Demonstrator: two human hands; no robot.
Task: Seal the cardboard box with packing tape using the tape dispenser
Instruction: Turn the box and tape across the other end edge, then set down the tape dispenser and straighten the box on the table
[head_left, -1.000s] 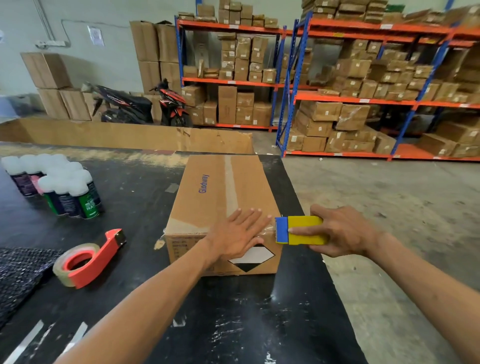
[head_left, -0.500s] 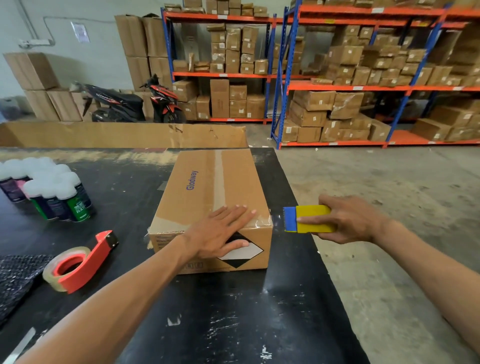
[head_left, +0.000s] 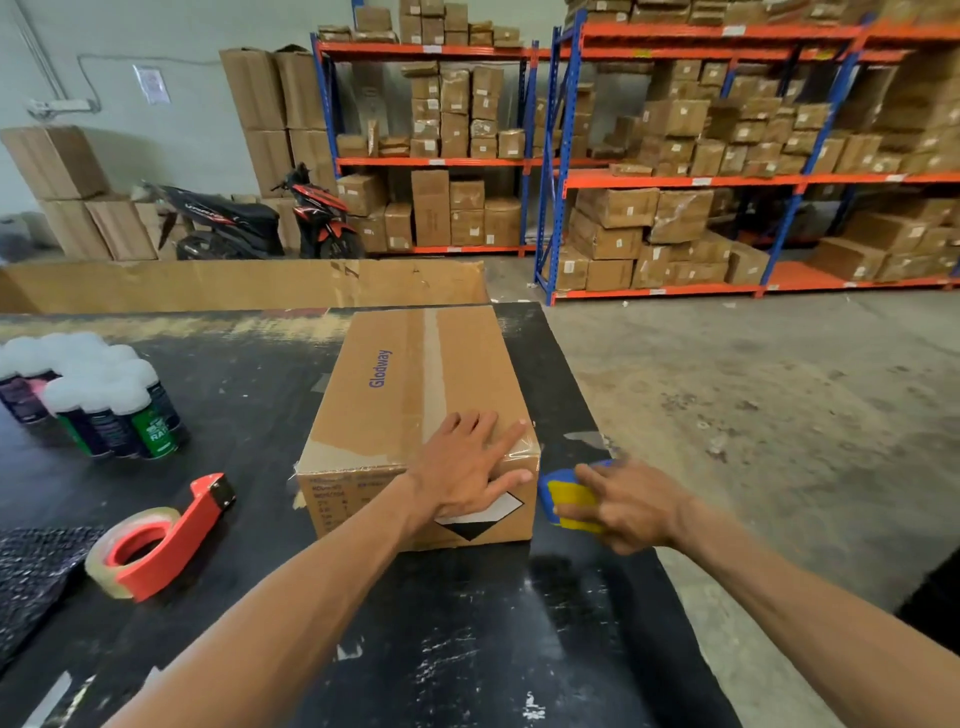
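pressing flat, fingers spread, left hand (head_left: 470, 470) on near edge of brown cardboard box (head_left: 415, 395), seam already taped; right hand (head_left: 631, 501) just beside, clutching blue-and-yellow scraper (head_left: 563, 493). red tape dispenser (head_left: 156, 551) idle far left. smoothing seemingly left.

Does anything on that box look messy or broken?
A little. The tape at the box's near right corner is wrinkled, not smooth, just by the left hand pressing there. At the near left corner the cardboard edge looks scuffed and torn. The long strip down the top looks flat.
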